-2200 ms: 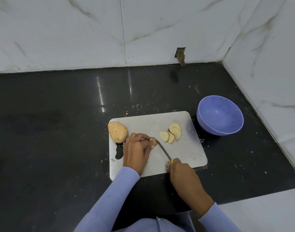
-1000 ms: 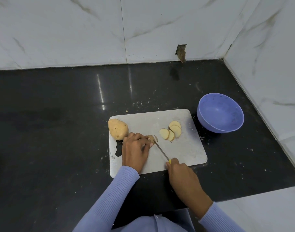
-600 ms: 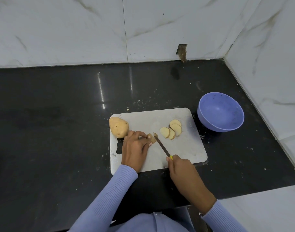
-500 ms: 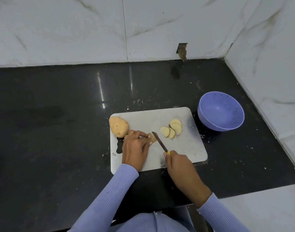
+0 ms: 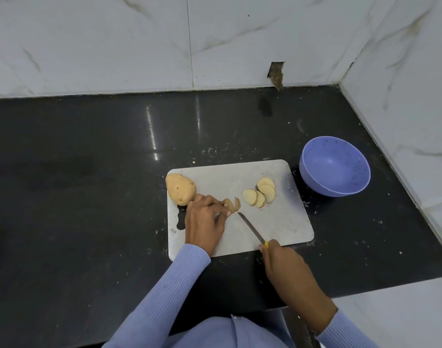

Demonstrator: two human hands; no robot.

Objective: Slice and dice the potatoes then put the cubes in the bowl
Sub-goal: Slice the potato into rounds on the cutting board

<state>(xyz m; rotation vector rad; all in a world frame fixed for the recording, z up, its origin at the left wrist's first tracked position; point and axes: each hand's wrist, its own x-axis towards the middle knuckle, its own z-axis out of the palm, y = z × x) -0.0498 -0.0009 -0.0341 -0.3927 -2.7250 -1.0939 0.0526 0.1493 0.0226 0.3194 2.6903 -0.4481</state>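
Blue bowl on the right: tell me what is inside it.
The blue plastic bowl holds no potato pieces; only dark specks show. Its near inner wall is hidden behind the rim.

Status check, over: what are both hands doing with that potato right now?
Left hand grips potato stub. Right hand holds knife, tip at stub. Slices piled, undiced. Bowl empty, nothing blocking.
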